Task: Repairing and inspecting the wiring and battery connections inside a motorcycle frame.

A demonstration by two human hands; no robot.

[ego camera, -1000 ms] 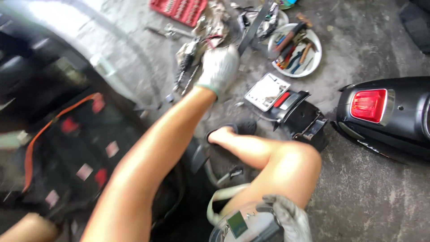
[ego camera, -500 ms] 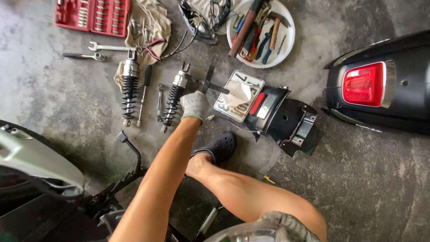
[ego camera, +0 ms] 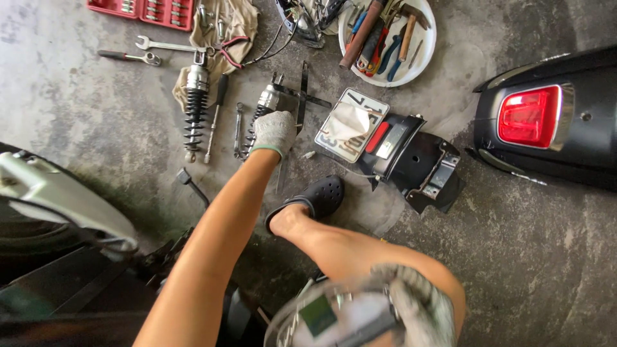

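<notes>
My left hand [ego camera: 274, 132], in a grey glove, reaches down to the concrete floor. It is closed on a black cross-shaped metal bracket [ego camera: 302, 96] that lies over a chrome shock absorber [ego camera: 265, 103] with a black spring. My right hand [ego camera: 418, 308], also gloved, is at the bottom edge of the view. It grips a blurred round part [ego camera: 324, 318] with a clear rim and a green patch. My foot in a black clog [ego camera: 318, 198] rests just below the left hand.
A second shock absorber [ego camera: 195, 106] lies on a rag, with wrenches [ego camera: 160, 46] and a red socket set [ego camera: 144, 9] beyond it. A white bowl of tools [ego camera: 393, 40] stands at the top. A plate holder [ego camera: 402, 154], a tail light unit [ego camera: 533, 115] and a scooter body [ego camera: 58, 193] lie around.
The view swung from the scooter to the floor. My left hand brought the black bracket down from near the bowl to beside the shock absorber. My right hand came into view.
</notes>
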